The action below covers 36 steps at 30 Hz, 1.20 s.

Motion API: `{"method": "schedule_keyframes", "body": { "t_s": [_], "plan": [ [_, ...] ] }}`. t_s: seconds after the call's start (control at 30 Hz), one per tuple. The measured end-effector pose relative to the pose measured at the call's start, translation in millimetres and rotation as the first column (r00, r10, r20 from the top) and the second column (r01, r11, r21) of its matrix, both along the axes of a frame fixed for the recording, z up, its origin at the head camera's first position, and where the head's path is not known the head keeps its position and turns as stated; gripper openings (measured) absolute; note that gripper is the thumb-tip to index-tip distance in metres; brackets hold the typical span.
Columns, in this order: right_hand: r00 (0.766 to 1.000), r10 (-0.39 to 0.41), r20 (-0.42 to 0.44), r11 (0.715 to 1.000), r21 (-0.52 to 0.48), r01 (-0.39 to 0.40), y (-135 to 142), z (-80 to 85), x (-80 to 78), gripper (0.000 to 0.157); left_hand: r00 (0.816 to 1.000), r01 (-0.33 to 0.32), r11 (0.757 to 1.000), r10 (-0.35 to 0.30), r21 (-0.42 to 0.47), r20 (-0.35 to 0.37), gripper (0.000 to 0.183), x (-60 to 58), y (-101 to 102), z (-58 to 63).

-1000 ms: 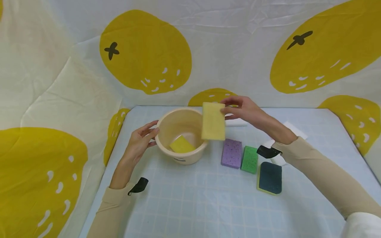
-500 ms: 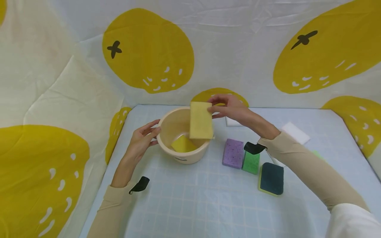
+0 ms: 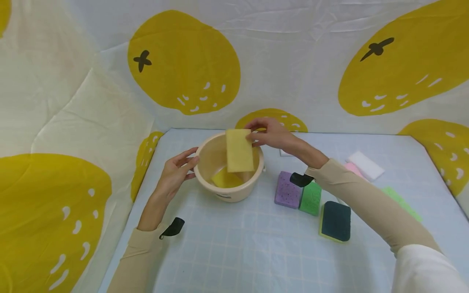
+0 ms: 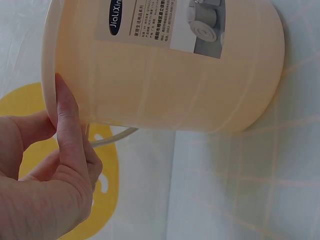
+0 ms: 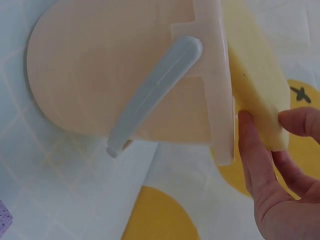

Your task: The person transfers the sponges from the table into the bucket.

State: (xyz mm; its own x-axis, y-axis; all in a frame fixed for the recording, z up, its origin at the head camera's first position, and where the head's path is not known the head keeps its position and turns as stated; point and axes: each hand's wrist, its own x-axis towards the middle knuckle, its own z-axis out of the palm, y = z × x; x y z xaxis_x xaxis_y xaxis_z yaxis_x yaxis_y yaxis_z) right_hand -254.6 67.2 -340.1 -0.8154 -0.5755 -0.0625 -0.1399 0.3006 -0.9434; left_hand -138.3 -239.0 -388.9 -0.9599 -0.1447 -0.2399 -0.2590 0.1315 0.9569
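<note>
Holding a yellow sponge point(image 3: 239, 151) at a bucket's point(image 3: 239, 195) mouth, both hands engaged

Right hand point(image 3: 269, 133): thumb and fingers pinch the sponge near its upper right corner. Left hand point(image 3: 175, 170): thumb and fingers pinch the bucket's rim on its left side. The sponge is at the mouth of the bucket, broad face toward the head camera. Its long axis runs nearly up and down in that view, the lower short end pointing into the mouth. Whether that end dips below the rim cannot be told. A second yellow piece point(image 3: 222, 179) lies inside on the bottom, partly hidden.

Surface: a pale blue tablecloth point(image 3: 234, 244) with a light grid. The bucket stands upright on it. To its right lie a purple sponge point(image 3: 286, 193), a green sponge point(image 3: 311, 199) just beside that, and a dark-faced sponge point(image 3: 336, 221). A white block point(image 3: 365, 166), a pink piece point(image 3: 353, 168) and a light green piece point(image 3: 402, 202) lie farther right, near the right sleeve point(image 3: 370, 207).

Room: white cloth walls point(image 3: 282, 61) printed with large yellow fruit shapes point(image 3: 185, 65).
</note>
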Motion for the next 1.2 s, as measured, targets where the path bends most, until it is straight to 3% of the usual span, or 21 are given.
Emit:
{"method": "schedule_keyframes", "body": {
  "t_s": [0.43, 0.67, 1.0, 1.2],
  "plan": [
    [0.987, 0.13, -0.097, 0.991, 0.02, -0.129, -27, -7.3, 0.1, 0.03, 1.0, -0.01, 1.0, 0.01, -0.008, 0.023, 0.048, 0.4, 2, 1.4],
    [0.931, 0.234, -0.279, 0.969, 0.145, -0.201, -44, -13.9, 3.3, 0.027, 1.0, -0.003, 1.0, 0.003, 0.004, 0.017, 0.049, 1.1, 1, 2.3],
    [0.913, 0.308, -0.267, 0.944, 0.206, -0.259, -62, -25.1, 6.6, 0.02, 1.0, -0.002, 1.0, 0.002, 0.002, 0.018, 0.049, 1.0, 1, 1.8],
    [0.887, 0.355, -0.295, 0.918, 0.29, -0.271, -70, -31.3, 5.8, 0.021, 1.0, -0.007, 1.0, 0.007, 0.002, 0.023, 0.049, 1.0, 2, 2.3]
  ]
}}
